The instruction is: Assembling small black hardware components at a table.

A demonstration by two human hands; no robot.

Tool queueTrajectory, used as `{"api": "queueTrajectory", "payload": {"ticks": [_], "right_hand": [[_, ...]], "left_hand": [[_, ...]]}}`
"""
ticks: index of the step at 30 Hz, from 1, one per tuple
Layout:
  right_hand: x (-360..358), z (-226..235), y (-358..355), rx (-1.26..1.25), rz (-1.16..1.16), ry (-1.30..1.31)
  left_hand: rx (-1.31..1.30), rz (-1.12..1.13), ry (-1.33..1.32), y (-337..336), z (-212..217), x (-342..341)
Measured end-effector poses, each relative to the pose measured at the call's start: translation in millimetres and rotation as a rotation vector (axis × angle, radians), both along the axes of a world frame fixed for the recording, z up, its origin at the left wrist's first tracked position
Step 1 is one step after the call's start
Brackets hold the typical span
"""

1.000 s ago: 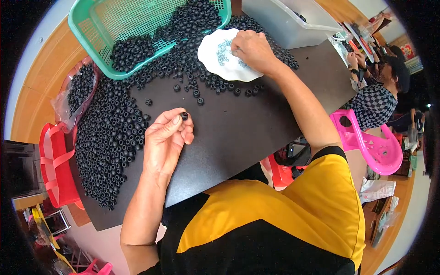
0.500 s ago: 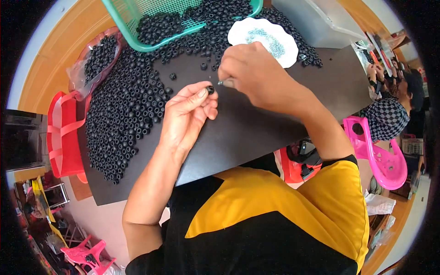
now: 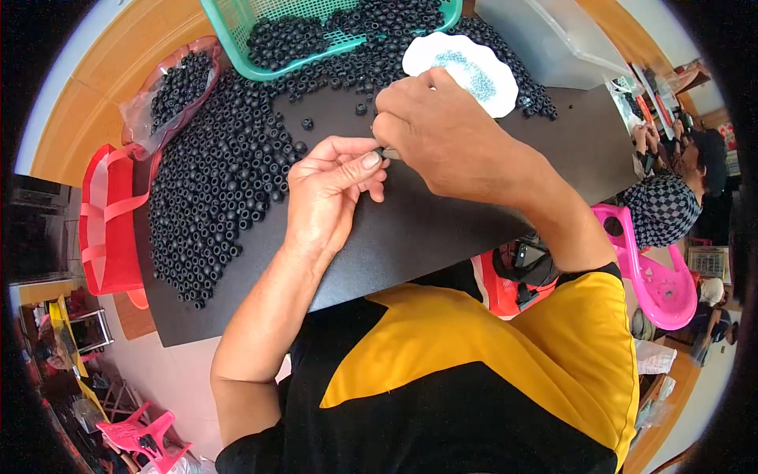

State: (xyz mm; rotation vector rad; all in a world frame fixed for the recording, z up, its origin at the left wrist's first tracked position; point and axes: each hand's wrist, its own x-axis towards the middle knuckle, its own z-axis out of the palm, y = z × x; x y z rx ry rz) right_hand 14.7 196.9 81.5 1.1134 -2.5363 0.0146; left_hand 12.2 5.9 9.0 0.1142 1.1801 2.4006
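My left hand (image 3: 325,189) pinches a small black ring-shaped piece (image 3: 382,152) between thumb and forefinger, above the dark table (image 3: 395,237). Against that piece, from the right, press the fingertips of my right hand (image 3: 450,130). Its fingers are closed, and whatever they hold is hidden. Just beyond my right hand lies a white scalloped plate (image 3: 505,96) bearing many tiny shiny bits. To the left of my hands spreads a big pile of black ring-shaped pieces (image 3: 213,182), each with a round hole.
A green mesh basket (image 3: 264,76) of black pieces stands at the far edge, beside a translucent bin (image 3: 545,47). Left are a clear bag (image 3: 136,118) of pieces and a red bag (image 3: 110,229). At right are a pink chair (image 3: 659,288) and another person (image 3: 663,205).
My right hand's fingertips, earlier apart from the left and holding a tiny shiny bit, now meet the black piece. My left hand has shifted slightly right, and the view has turned a little.
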Motion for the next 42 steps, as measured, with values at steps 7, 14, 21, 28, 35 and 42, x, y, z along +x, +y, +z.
{"api": "queueTrajectory", "payload": {"ticks": [7,14,21,28,35,42], "right_hand": [[-13,-18,9,-0.334,-0.009,-0.190],[1,-38,13,-0.354,0.021,-0.081],[-41,-51,36,-0.178,-0.289,0.098],[-58,-66,9,-0.021,-0.232,0.179],[-63,-76,8,0.006,-0.213,0.195],[-63,-79,3,-0.033,-0.173,0.211]], "left_hand": [[0.179,-0.085,-0.101,-2,-12,-9],[0.212,-0.009,-0.129,-8,-14,-14],[0.259,0.091,-0.100,-20,-8,-27],[0.292,0.048,-0.099,-18,-10,-24],[0.288,0.036,-0.080,-16,-8,-20],[0.275,0.047,-0.087,-16,-10,-22]]}}
